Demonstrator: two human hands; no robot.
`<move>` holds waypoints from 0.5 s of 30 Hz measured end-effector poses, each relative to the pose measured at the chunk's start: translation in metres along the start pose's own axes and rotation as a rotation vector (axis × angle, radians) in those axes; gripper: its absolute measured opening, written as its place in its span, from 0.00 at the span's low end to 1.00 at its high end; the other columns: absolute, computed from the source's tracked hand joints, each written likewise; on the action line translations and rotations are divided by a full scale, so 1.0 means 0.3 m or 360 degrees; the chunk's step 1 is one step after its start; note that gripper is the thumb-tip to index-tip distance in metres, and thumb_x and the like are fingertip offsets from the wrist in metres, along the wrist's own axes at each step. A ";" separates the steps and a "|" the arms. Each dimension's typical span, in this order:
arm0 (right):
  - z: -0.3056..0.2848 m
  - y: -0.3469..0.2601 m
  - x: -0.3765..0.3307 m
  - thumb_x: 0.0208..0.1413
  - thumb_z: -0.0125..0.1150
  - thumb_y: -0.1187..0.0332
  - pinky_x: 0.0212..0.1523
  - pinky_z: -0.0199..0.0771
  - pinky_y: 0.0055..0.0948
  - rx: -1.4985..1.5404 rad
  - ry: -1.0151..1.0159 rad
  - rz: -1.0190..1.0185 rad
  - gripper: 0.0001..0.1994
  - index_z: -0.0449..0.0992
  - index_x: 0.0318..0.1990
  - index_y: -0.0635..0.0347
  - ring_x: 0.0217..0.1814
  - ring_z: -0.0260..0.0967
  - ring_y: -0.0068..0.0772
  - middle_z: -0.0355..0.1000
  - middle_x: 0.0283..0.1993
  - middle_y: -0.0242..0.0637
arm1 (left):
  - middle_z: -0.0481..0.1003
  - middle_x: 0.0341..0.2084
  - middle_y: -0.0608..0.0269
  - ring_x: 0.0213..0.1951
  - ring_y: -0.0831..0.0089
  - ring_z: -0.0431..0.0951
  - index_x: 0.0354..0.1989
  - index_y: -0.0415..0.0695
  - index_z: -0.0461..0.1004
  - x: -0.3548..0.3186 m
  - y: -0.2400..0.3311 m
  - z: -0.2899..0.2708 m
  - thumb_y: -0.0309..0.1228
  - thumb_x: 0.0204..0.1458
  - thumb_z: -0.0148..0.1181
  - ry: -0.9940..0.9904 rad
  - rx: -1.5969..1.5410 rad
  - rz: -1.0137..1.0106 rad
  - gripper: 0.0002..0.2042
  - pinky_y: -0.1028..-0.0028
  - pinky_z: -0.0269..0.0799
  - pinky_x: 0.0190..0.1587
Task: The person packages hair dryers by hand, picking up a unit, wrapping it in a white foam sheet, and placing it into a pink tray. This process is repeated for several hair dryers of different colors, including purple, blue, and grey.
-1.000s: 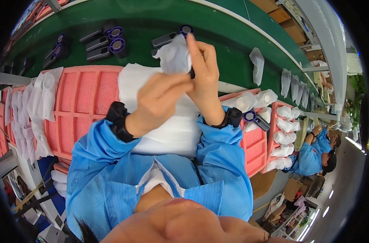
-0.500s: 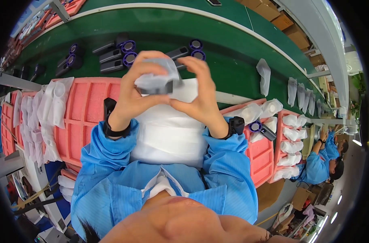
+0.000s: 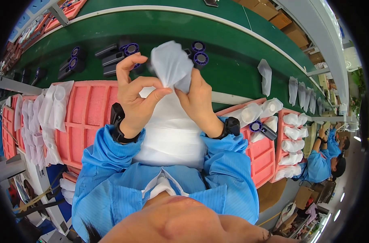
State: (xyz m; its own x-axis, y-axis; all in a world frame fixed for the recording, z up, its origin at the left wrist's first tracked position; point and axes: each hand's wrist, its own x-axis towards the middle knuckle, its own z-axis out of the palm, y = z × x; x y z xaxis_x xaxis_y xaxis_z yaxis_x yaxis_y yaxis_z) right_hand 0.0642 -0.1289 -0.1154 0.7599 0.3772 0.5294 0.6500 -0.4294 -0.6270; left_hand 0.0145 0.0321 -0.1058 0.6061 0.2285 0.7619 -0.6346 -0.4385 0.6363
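Observation:
A translucent white bag (image 3: 170, 60) is held up over the green bench, with a darker shape faintly showing inside. My left hand (image 3: 138, 93) pinches the bag's gathered lower edge between thumb and forefinger, its other fingers raised. My right hand (image 3: 197, 99) grips the bag's right side, its fingers partly hidden behind it. Under my hands lies a stack of white translucent bags (image 3: 170, 137), close to my body. Beyond the hands, dark handheld appliance bodies with purple ring ends (image 3: 200, 58) rest on the green surface.
Pink compartment trays flank me, on the left (image 3: 87, 117) and right (image 3: 259, 158), with white-wrapped pieces in them. One unwrapped appliance body (image 3: 267, 131) lies on the right tray. Bagged pieces (image 3: 264, 77) stand along the bench at right. A person in blue (image 3: 322, 158) works farther right.
The bagged piece has been lifted and turned, its bag now spread upward. My left hand has shifted from around it to pinching its edge; my right hand has closed on its side.

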 end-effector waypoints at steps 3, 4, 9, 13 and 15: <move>-0.042 0.001 0.020 0.42 0.65 0.76 0.31 0.71 0.38 0.0451 -0.0101 0.0312 0.22 0.65 0.46 0.67 0.34 0.72 0.56 0.71 0.34 0.50 | 0.65 0.49 0.59 0.52 0.66 0.65 0.30 0.43 0.76 0.002 -0.008 -0.015 0.25 0.37 0.72 0.0022 0.0022 -0.0090 0.11 0.68 0.59 0.55; -0.051 0.005 0.021 0.42 0.65 0.77 0.31 0.71 0.39 0.0681 -0.0148 0.0462 0.23 0.65 0.47 0.67 0.34 0.72 0.56 0.71 0.35 0.51 | 0.65 0.48 0.59 0.51 0.66 0.65 0.31 0.43 0.76 0.007 -0.013 -0.020 0.25 0.37 0.72 0.0079 -0.0084 -0.0253 0.12 0.68 0.60 0.54; -0.047 0.001 0.009 0.44 0.65 0.76 0.32 0.72 0.37 0.0238 -0.0233 0.0052 0.23 0.64 0.49 0.66 0.35 0.73 0.53 0.72 0.36 0.50 | 0.66 0.43 0.61 0.49 0.68 0.66 0.31 0.44 0.75 0.057 0.040 -0.019 0.22 0.37 0.71 0.0296 -0.0541 -0.0707 0.12 0.70 0.61 0.52; -0.033 -0.017 -0.005 0.47 0.64 0.73 0.34 0.72 0.34 -0.0126 -0.0150 -0.0065 0.21 0.65 0.49 0.66 0.35 0.74 0.53 0.72 0.36 0.51 | 0.66 0.42 0.63 0.46 0.72 0.66 0.30 0.42 0.75 0.024 0.041 0.025 0.21 0.39 0.69 0.0132 -0.0128 -0.0342 0.09 0.74 0.62 0.48; -0.028 -0.020 -0.008 0.49 0.63 0.72 0.35 0.72 0.32 -0.0134 -0.0106 -0.0024 0.20 0.65 0.49 0.66 0.36 0.74 0.50 0.72 0.37 0.51 | 0.66 0.42 0.63 0.45 0.73 0.66 0.29 0.42 0.75 0.006 0.030 0.018 0.21 0.40 0.68 0.0118 -0.0018 -0.0290 0.09 0.75 0.62 0.46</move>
State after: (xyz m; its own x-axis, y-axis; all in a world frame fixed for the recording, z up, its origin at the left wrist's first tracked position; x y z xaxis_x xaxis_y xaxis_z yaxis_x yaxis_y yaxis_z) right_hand 0.0584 -0.1342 -0.1080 0.7497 0.4365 0.4975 0.6618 -0.4896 -0.5677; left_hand 0.0124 0.0237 -0.0993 0.6748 0.3667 0.6405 -0.5233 -0.3742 0.7656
